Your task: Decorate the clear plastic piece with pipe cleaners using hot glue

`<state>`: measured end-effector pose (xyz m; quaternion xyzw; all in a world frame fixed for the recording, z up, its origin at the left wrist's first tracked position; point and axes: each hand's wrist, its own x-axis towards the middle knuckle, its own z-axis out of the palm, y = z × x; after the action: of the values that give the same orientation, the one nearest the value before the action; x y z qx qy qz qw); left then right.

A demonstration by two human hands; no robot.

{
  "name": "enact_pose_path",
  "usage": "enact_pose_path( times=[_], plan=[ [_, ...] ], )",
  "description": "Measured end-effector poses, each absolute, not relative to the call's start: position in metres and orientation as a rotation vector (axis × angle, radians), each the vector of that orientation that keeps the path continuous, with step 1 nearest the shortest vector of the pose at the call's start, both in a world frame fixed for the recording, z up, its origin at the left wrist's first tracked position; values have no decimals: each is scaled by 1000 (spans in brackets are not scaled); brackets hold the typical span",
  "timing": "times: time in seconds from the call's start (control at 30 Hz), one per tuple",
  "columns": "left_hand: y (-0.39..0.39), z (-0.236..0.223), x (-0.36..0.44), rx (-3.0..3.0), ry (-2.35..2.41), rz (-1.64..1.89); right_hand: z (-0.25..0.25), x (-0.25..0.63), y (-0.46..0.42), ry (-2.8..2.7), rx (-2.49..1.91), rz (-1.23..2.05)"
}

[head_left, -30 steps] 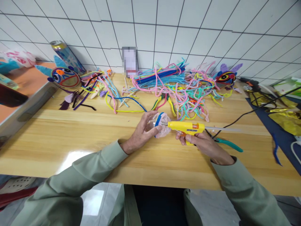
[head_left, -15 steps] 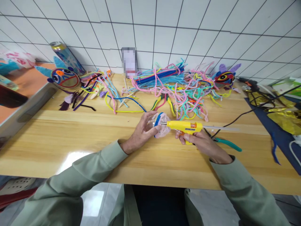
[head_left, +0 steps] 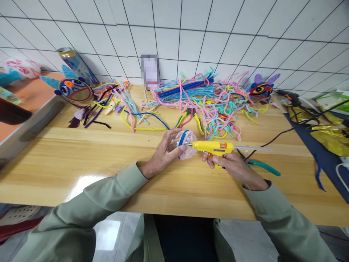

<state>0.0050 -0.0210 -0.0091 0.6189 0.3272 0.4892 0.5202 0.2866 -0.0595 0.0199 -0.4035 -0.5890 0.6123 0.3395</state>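
Note:
My left hand (head_left: 163, 152) is closed around a clear, rounded plastic piece (head_left: 191, 137) with pale pink material inside. A blue pipe cleaner (head_left: 183, 137) runs around this piece like a band. In my right hand (head_left: 228, 163) is a yellow hot glue gun (head_left: 211, 146), gripped by its handle with fingers at the orange trigger. A clear glue stick (head_left: 251, 148) sticks out of its back end. The nozzle points left and meets the piece beside the blue band, close to my left thumb. Whether glue is coming out is too small to tell.
Behind my hands lies a pile of coloured pipe cleaners (head_left: 188, 91) with yellow-green pliers (head_left: 188, 118). Teal-handled pliers (head_left: 264, 167) lie by my right wrist. Decorated fish-like faces (head_left: 75, 91) stand at both sides. A can (head_left: 77, 65) and a phone (head_left: 149, 71) lean against the wall. A black cable (head_left: 278, 139) crosses the right.
The glue gun in my right hand has shifted very slightly left and down along the blue band. My left hand and the plastic piece are almost still.

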Motion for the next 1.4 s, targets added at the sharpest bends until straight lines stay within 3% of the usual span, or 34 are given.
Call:
enact_pose_path(
  times=[1.4],
  plan=[
    [-24, -9, 7, 1469, 786, 1196, 27, 279, -56, -1377, -1016, 1733]
  ],
)
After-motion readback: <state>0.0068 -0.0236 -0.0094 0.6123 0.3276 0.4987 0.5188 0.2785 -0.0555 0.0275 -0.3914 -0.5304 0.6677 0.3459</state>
